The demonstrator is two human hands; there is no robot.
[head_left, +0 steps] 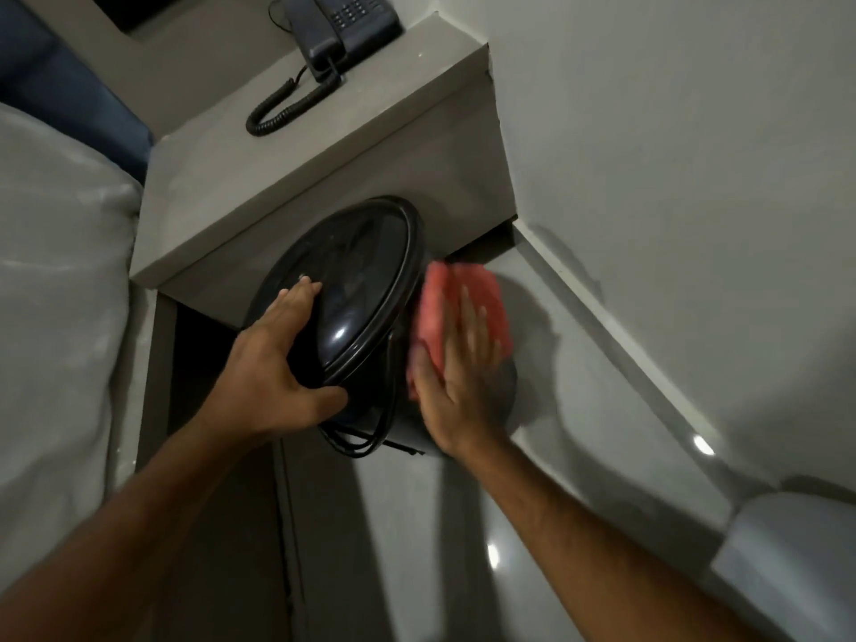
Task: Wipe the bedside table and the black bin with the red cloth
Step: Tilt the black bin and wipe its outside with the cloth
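Note:
The black bin [356, 280] stands on the floor in front of the grey bedside table [259, 178], tilted toward me with its round lid on top. My left hand [273, 363] grips the lid's near edge, fingers spread across it. My right hand [458, 377] lies flat, pressing the red cloth [463, 298] against the bin's right side. The cloth is blurred. The bin's lower wall is partly hidden behind my right hand.
A black corded telephone [347, 25] sits at the back of the bedside table, its coiled cord [282, 104] trailing forward. A bed with pale bedding [55, 294] lies on the left. A wall [671, 178] rises on the right. Glossy grey floor [463, 549] runs below.

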